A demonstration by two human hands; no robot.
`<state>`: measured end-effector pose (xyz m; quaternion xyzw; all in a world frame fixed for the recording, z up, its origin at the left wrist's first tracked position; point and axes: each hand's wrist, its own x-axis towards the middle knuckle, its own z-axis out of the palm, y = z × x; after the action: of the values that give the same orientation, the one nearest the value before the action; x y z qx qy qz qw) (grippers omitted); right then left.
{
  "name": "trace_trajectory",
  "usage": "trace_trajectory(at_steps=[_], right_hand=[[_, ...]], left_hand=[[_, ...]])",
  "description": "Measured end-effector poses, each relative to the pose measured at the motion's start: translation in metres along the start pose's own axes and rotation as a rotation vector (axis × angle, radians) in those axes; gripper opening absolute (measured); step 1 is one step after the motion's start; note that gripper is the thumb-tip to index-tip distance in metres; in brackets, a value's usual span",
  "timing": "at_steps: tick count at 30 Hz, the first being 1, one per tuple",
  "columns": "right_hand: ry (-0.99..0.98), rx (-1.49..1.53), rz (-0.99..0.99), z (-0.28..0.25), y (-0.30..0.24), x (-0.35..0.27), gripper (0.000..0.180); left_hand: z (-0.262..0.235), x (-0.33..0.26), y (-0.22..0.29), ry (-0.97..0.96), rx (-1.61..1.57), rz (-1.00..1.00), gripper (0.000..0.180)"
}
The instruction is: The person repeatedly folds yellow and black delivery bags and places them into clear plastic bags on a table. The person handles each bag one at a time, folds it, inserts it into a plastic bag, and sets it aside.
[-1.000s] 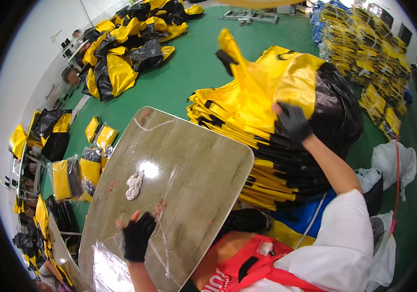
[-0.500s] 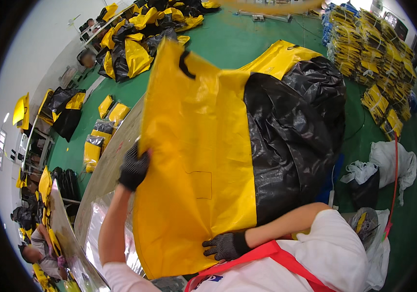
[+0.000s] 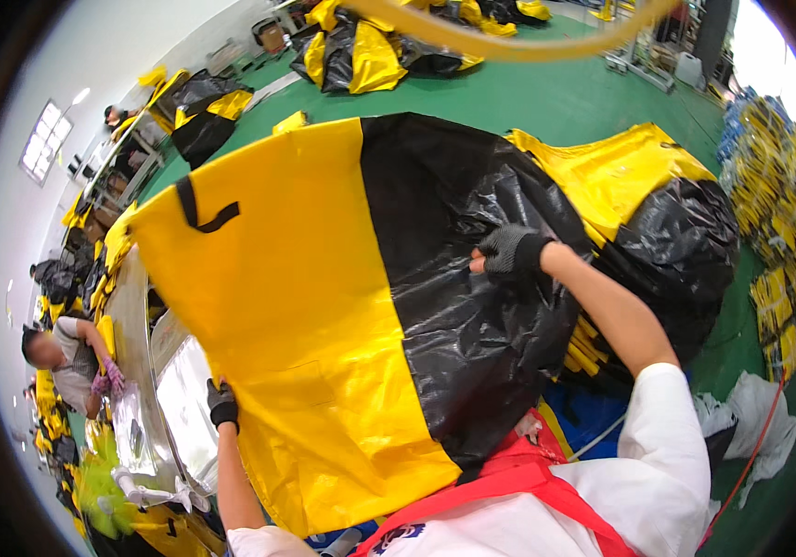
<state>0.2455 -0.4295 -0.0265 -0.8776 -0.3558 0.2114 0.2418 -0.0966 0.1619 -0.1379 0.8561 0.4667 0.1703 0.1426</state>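
Note:
A large yellow-and-black tarpaulin sheet [image 3: 296,278] is spread out in front of me, with a short black strap [image 3: 201,212] on its upper left. A faint rectangular outline is marked on the yellow part. My left hand [image 3: 222,405], in a dark glove with bare fingertips, grips the sheet's lower left edge. My right hand [image 3: 512,252], gloved likewise, lies on the wrinkled black part with its fingers bent and drawn together, apparently pinching it. Another yellow-and-black tarpaulin piece [image 3: 602,181] lies bunched behind, to the right.
Tied yellow bundles [image 3: 774,186] are stacked at the far right, above a white sack [image 3: 762,408]. Tarpaulin heaps [image 3: 375,56] lie on the green floor at the back. At left, a co-worker [image 3: 73,357] in purple gloves stands by a table [image 3: 129,325]. A red cord [image 3: 750,459] hangs at right.
My right hand has moved from the lower yellow part up onto the black part. The sheet's top has swung left and its black part is spread wider. My view has shifted too.

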Motion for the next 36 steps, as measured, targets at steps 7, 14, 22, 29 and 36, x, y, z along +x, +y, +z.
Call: trace_trajectory(at_steps=[7, 14, 22, 29, 36], right_hand=[[0.692, -0.666, 0.178, -0.1, 0.087, 0.144, 0.096], [1.206, -0.748, -0.738, -0.114, -0.092, 0.153, 0.019], [-0.071, -0.313, 0.076, 0.003, 0.012, -0.083, 0.027], [0.436, -0.548, -0.6, 0.068, -0.038, -0.083, 0.023], [0.155, -0.596, -0.481, 0.096, 0.024, -0.088, 0.038]], left_hand=[[0.001, -0.169, 0.287, -0.532, -0.222, 1.176, 0.073], [0.103, -0.158, 0.35, -0.355, -0.055, 1.288, 0.074], [0.105, -0.161, 0.356, -0.512, -0.092, 1.173, 0.059], [0.043, -0.138, 0.299, -0.555, -0.135, 1.139, 0.052], [-0.08, -0.002, 0.012, -0.437, 0.16, 0.457, 0.045]])
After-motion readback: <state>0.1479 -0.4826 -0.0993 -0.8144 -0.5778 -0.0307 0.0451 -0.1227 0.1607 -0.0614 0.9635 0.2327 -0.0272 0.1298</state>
